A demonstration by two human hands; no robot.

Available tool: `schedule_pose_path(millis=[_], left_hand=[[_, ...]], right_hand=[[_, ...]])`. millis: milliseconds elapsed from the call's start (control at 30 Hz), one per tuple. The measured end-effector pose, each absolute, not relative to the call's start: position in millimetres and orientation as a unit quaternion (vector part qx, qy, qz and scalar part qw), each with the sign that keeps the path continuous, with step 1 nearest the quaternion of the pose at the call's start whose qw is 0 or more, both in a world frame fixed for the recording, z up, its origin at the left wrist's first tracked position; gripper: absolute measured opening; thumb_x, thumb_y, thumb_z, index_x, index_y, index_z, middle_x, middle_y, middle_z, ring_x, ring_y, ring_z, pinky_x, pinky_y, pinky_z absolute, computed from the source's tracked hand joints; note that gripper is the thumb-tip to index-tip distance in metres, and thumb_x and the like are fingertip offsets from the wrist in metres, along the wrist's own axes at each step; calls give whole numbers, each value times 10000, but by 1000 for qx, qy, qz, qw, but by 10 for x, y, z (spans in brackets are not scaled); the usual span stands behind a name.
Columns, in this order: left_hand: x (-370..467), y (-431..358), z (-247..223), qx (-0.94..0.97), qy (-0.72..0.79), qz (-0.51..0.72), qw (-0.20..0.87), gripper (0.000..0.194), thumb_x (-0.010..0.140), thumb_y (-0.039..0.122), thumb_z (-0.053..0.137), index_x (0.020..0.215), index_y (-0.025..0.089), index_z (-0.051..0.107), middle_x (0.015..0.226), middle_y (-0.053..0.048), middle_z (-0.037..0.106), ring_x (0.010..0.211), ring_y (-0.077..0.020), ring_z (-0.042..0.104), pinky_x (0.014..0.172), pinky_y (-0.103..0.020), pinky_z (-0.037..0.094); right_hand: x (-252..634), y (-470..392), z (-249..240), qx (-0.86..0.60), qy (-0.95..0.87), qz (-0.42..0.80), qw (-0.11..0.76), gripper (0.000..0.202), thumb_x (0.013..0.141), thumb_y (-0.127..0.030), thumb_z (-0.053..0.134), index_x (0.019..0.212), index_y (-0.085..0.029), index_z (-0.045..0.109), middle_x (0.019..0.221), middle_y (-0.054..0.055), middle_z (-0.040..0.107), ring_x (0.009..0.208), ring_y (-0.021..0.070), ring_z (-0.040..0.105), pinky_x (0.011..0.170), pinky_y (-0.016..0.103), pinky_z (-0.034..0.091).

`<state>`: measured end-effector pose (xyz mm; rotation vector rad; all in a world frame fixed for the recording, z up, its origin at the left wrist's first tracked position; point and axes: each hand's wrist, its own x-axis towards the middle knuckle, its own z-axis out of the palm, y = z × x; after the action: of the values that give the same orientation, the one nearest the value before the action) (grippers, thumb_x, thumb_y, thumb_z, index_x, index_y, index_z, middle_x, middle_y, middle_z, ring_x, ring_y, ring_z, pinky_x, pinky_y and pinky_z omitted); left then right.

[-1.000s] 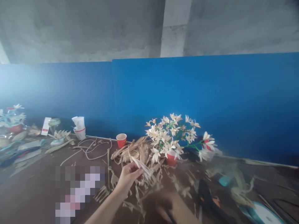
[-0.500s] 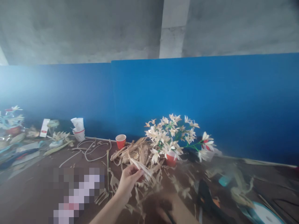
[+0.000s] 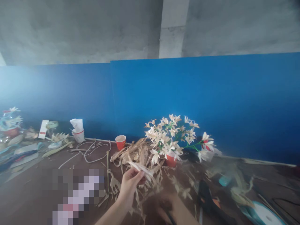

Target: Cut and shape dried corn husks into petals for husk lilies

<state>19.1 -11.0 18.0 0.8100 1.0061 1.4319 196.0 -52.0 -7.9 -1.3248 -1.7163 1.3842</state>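
My left hand (image 3: pixel 131 184) pinches a pale strip of dried husk (image 3: pixel 142 169) between thumb and fingers, above the brown table (image 3: pixel 77 162). To its right, low in the view, my right hand (image 3: pixel 166 204) is blurred; a dark thin thing shows at its fingers, too smeared to name. Behind the left hand lies a heap of dry husks (image 3: pixel 137 150). Cream husk flowers on green stems (image 3: pixel 167 134) stand in a red cup (image 3: pixel 171 160) behind both hands. Cut husk pieces (image 3: pixel 181 187) are scattered around the hands.
An orange-red paper cup (image 3: pixel 120 143), a white cord (image 3: pixel 87 153) and a white cup with tissue (image 3: pixel 78 132) stand or lie at the back left. A black tool (image 3: pixel 208 200) and a white-and-teal roll (image 3: pixel 266 214) are at the right. A blue partition (image 3: pixel 199 90) rises behind.
The husk strip in my left hand has tipped flatter, its upper end lower. My left hand has shifted slightly right. My right hand stays blurred in about the same place.
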Motion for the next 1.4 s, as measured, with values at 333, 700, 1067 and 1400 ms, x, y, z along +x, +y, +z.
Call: schedule_pose_path(millis=[333,700,1067,1400], left_hand=[[217,-124,90,320,410,628,579,302,529,365,813,595,127,638,566,7,636,528,-87,555,568,-198,465],[242,-141,98,284,389,633,606,291,506,315,832,567,136,611,560,13,638,527,-95,567,567,-204,470],[263,-149,97,258,373,634,626,289,476,282,851,574,129,626,578,3,652,534,-86,580,557,-184,489],[270,-138,67,223,349,635,652,263,471,216,860,560,127,629,570,14,641,536,-78,591,552,-163,507]], right_hand=[[1891,-528,27,-463,-648,527,296,220,684,-339,503,564,-157,529,406,-79,364,367,34,325,374,155,226],[1950,-513,-156,-507,-636,499,298,280,706,-413,565,751,-141,613,440,-75,419,363,37,351,371,147,264],[1943,-525,-136,-502,-627,517,296,298,689,-368,563,872,-137,605,487,-53,479,394,59,408,377,151,307],[1916,-495,-139,-497,-627,519,300,235,647,-347,574,775,-152,605,471,-58,455,386,62,400,380,160,317]])
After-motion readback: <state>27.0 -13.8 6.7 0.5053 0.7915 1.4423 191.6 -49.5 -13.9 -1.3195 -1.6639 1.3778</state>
